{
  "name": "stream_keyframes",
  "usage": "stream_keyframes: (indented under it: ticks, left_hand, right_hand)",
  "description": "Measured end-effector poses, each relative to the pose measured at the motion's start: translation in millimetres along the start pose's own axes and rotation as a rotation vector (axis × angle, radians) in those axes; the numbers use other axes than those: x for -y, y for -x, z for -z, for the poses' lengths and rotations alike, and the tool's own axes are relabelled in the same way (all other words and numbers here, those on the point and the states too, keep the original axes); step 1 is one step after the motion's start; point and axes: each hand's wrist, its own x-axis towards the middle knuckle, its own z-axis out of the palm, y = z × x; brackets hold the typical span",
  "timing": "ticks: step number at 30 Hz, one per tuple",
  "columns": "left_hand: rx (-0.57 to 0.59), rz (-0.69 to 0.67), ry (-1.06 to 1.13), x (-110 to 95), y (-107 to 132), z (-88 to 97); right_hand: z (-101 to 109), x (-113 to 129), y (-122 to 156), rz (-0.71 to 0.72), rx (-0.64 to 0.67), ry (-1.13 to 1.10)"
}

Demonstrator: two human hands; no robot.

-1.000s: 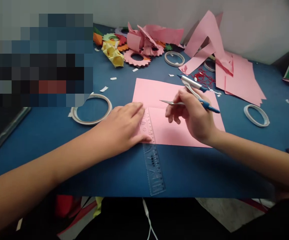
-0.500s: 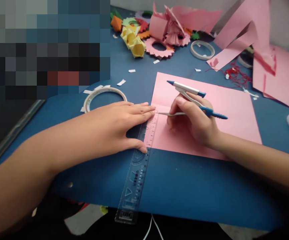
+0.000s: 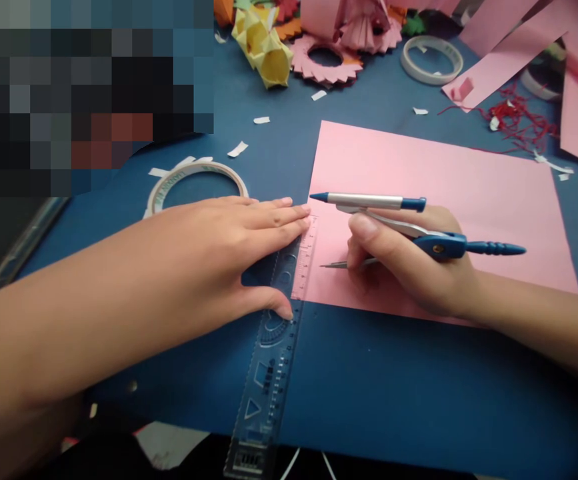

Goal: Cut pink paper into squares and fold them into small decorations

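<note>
My left hand, spread, presses the ruler lengthwise along the paper's left edge. To its right, my right hand pinches the compass.

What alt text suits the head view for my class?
The right hand holds a blue and silver drawing compass over pink rectangular paper; the left hand rests on a clear plastic ruler overlapping the paper's left edge. Yellow folded paper lies beyond on the blue table.

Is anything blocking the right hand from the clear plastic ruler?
Nothing visible blocks it: between the right hand and clear plastic ruler are just the pink paper sheet and part of the blue and silver compass it holds.
</note>
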Motion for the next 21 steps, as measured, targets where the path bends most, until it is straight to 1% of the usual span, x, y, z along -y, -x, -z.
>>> stream_keyframes:
  ticks: [7,21]
  left_hand:
    - [0.016,0.031,0.031,0.0,1.0,0.2]
    - [0.023,0.094,0.037,-3.8,1.5,1.9]
  right_hand:
    - [0.5,0.0,-0.9,-0.004,0.012,0.014]
    - [0.6,-0.7,0.1,0.039,-0.015,0.063]
